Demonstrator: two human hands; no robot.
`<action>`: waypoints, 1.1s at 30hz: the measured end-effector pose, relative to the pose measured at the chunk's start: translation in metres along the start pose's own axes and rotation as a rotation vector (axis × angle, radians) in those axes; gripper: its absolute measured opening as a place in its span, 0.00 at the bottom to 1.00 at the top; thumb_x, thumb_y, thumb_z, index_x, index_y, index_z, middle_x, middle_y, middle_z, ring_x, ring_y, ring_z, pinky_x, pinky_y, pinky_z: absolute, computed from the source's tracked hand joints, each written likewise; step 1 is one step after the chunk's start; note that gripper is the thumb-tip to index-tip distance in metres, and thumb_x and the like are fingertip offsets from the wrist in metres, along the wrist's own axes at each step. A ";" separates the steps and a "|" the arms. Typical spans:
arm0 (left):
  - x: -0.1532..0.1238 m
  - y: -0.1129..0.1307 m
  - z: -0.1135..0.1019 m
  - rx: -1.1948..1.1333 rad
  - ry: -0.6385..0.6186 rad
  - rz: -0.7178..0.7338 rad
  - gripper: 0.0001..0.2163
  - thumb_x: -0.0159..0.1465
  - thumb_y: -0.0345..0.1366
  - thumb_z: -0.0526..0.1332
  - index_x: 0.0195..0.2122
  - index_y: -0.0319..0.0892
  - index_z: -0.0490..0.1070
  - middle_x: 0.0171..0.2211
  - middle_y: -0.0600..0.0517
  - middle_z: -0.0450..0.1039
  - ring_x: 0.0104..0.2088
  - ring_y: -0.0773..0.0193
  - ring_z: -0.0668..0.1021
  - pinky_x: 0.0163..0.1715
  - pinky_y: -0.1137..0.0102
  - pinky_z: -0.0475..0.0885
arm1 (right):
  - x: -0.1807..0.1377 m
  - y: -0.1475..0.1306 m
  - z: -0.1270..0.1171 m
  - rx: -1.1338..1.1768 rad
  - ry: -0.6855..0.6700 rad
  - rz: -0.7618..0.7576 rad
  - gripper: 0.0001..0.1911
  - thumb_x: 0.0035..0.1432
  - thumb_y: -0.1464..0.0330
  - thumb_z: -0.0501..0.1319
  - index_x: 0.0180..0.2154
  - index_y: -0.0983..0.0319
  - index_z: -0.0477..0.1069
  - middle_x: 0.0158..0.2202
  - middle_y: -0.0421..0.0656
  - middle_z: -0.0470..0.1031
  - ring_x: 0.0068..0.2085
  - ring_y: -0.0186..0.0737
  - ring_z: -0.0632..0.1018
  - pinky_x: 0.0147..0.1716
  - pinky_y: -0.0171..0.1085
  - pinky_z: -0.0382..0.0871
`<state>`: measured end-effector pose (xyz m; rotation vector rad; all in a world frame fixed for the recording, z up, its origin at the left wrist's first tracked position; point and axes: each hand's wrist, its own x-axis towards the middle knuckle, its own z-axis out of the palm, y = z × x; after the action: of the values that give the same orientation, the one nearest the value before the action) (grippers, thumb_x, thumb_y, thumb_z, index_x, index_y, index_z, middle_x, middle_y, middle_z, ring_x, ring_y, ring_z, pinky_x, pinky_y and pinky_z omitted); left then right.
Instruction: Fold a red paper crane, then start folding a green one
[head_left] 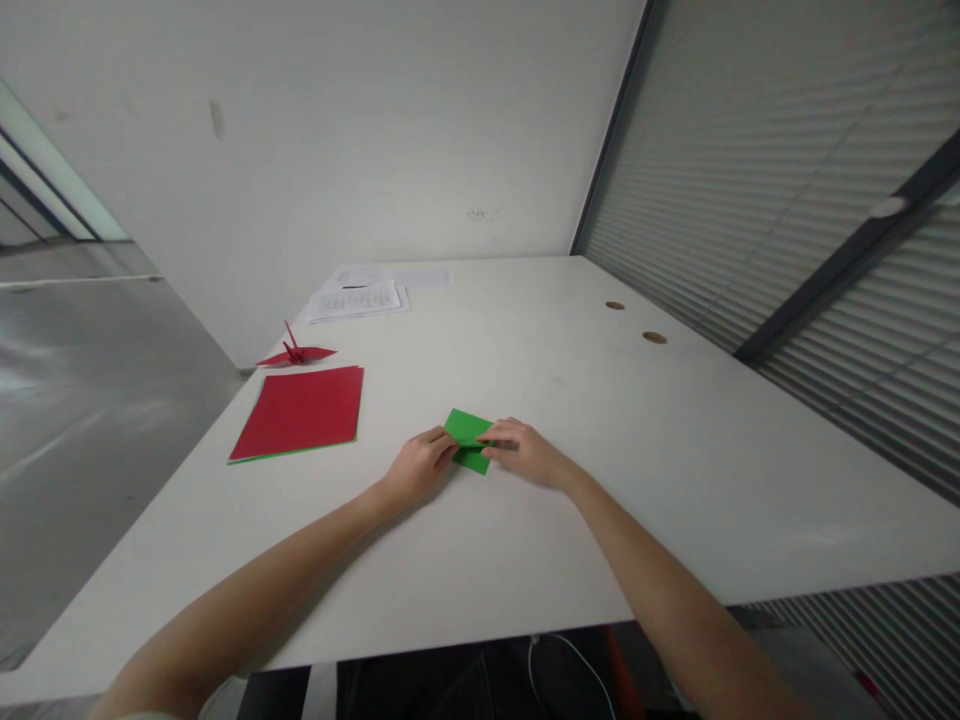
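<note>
Between my two hands, a folded piece of green paper (470, 424) lies low over the white table, with a raised fold across its middle. My left hand (421, 462) pinches the left end of that fold, fingers closed together. On the other side, my right hand (523, 450) grips the right end between thumb and fingers. The fingertips hide both ends of the fold.
A stack of square paper (300, 410), red on top with green beneath, lies left of my hands. Behind it sits a red paper crane (296, 353). Printed sheets (360, 298) with a dark pen lie farther back. Two round holes (655, 338) pierce the white table (570, 580) near the blinds.
</note>
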<state>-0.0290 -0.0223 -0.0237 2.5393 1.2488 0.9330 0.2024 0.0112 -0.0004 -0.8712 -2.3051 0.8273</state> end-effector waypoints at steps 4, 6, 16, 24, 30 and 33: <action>-0.003 -0.001 0.004 0.005 0.031 0.012 0.08 0.66 0.31 0.56 0.35 0.39 0.74 0.35 0.47 0.73 0.32 0.66 0.76 0.34 0.71 0.74 | 0.002 0.010 -0.002 -0.047 -0.011 -0.039 0.11 0.62 0.62 0.60 0.38 0.58 0.80 0.39 0.46 0.78 0.42 0.40 0.74 0.47 0.42 0.66; -0.004 0.001 0.005 0.006 0.007 0.057 0.07 0.66 0.33 0.57 0.36 0.39 0.75 0.40 0.45 0.73 0.35 0.64 0.77 0.37 0.69 0.75 | 0.002 0.017 -0.006 -0.086 0.008 -0.027 0.10 0.62 0.64 0.59 0.36 0.59 0.80 0.38 0.46 0.79 0.41 0.41 0.75 0.46 0.42 0.66; -0.010 0.037 -0.004 -0.048 -0.219 0.210 0.15 0.65 0.40 0.57 0.49 0.38 0.70 0.50 0.40 0.72 0.51 0.54 0.75 0.51 0.59 0.71 | -0.002 0.036 -0.021 0.019 0.022 0.174 0.10 0.59 0.67 0.58 0.35 0.63 0.78 0.36 0.46 0.79 0.37 0.41 0.77 0.39 0.38 0.69; -0.008 0.030 -0.005 -0.042 -0.271 0.254 0.13 0.64 0.37 0.58 0.48 0.41 0.72 0.52 0.43 0.71 0.52 0.55 0.73 0.55 0.57 0.65 | -0.001 0.035 -0.019 0.122 0.021 0.230 0.11 0.56 0.63 0.60 0.34 0.64 0.77 0.34 0.46 0.78 0.36 0.41 0.76 0.37 0.37 0.68; -0.004 0.034 -0.012 0.032 -0.333 0.345 0.14 0.66 0.38 0.55 0.51 0.42 0.70 0.50 0.44 0.72 0.51 0.54 0.73 0.54 0.56 0.63 | 0.001 0.035 -0.015 0.064 0.024 0.254 0.13 0.57 0.63 0.58 0.28 0.64 0.75 0.28 0.43 0.74 0.30 0.37 0.72 0.31 0.35 0.63; -0.004 0.036 -0.011 0.022 -0.347 0.400 0.13 0.66 0.34 0.54 0.50 0.38 0.69 0.49 0.43 0.72 0.51 0.55 0.72 0.54 0.59 0.64 | 0.003 0.035 -0.011 0.014 0.030 0.272 0.13 0.57 0.64 0.57 0.27 0.64 0.74 0.24 0.41 0.72 0.27 0.35 0.69 0.28 0.34 0.60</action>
<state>-0.0132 -0.0499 -0.0026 2.8636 0.6721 0.5005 0.2212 0.0383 -0.0173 -1.2005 -2.1811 0.9338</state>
